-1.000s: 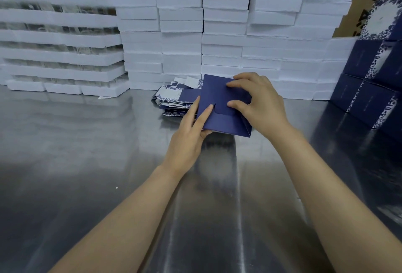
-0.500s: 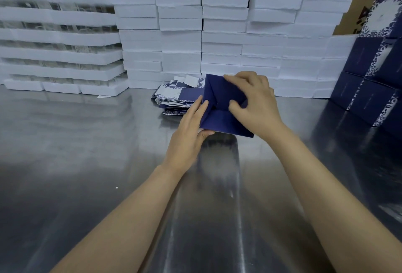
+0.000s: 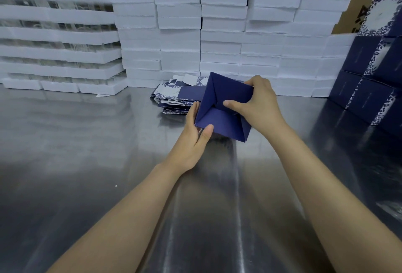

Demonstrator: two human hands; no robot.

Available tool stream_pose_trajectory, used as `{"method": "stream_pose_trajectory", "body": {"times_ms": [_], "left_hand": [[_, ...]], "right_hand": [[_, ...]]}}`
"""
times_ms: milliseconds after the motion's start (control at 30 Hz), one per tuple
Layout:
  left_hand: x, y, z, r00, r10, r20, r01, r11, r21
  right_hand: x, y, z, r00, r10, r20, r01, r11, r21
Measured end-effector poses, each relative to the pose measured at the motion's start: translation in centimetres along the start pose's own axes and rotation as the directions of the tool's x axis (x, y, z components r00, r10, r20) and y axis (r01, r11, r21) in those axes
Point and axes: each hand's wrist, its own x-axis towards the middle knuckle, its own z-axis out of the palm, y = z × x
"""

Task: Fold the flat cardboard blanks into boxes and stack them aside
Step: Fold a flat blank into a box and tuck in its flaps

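A navy blue cardboard box (image 3: pixel 219 118) stands half-formed above the steel table, its folded bottom flaps facing me. My left hand (image 3: pixel 192 142) grips its lower left corner, thumb on the near flap and fingers behind. My right hand (image 3: pixel 258 103) holds the right side, fingers curled over the top edge and thumb pressing the flaps at the centre. A pile of flat blanks (image 3: pixel 177 98), navy with white floral print, lies on the table just behind and left of the box.
Folded navy boxes (image 3: pixel 369 83) are stacked at the right edge. White foam trays (image 3: pixel 217 33) form a wall along the back, with more trays (image 3: pixel 56 39) at the left. The steel table (image 3: pixel 108 164) stretches toward me.
The box has opened from nearly flat into a squarer shape. My right thumb moved to the centre of the bottom flaps, and my left hand slid down to grip the lower left corner.
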Motion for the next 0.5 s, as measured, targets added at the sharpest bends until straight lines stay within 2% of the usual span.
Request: {"method": "stream_pose_trajectory", "body": {"times_ms": [67, 133, 200, 233, 300, 400, 500], "left_hand": [[0.1, 0.3, 0.0, 0.999, 0.002, -0.053, -0.006, 0.997, -0.072], [0.6, 0.6, 0.0, 0.979, -0.004, -0.204, -0.029, 0.987, -0.161], [1.1, 0.9, 0.0, 0.934, -0.070, -0.351, -0.026, 0.965, -0.262], [1.2, 1.0, 0.0, 0.920, -0.123, -0.373, -0.006, 0.945, -0.327], [1.1, 1.0, 0.1, 0.925, -0.188, -0.329, 0.044, 0.915, -0.400], [0.7, 1.2, 0.0, 0.924, -0.144, -0.353, 0.019, 0.942, -0.334], [0.8, 1.3, -0.6, 0.906, -0.058, -0.420, -0.041, 0.974, -0.222]], "right_hand": [[0.0, 0.0, -0.2, 1.000, -0.010, -0.019, 0.009, 0.998, -0.054], [0.3, -0.3, -0.5, 1.000, 0.022, -0.004, -0.022, 0.999, -0.031], [0.1, -0.7, -0.3, 0.999, 0.040, 0.031, -0.041, 0.998, 0.043], [-0.1, -0.9, 0.0, 0.998, 0.041, 0.039, -0.045, 0.995, 0.087], [-0.5, -0.9, 1.0, 0.999, 0.025, 0.033, -0.031, 0.983, 0.180], [-1.5, -0.4, 3.2, 0.999, -0.044, -0.011, 0.045, 0.968, 0.246], [-3.7, 0.9, 5.9, 0.976, -0.174, -0.130, 0.200, 0.953, 0.227]]}}
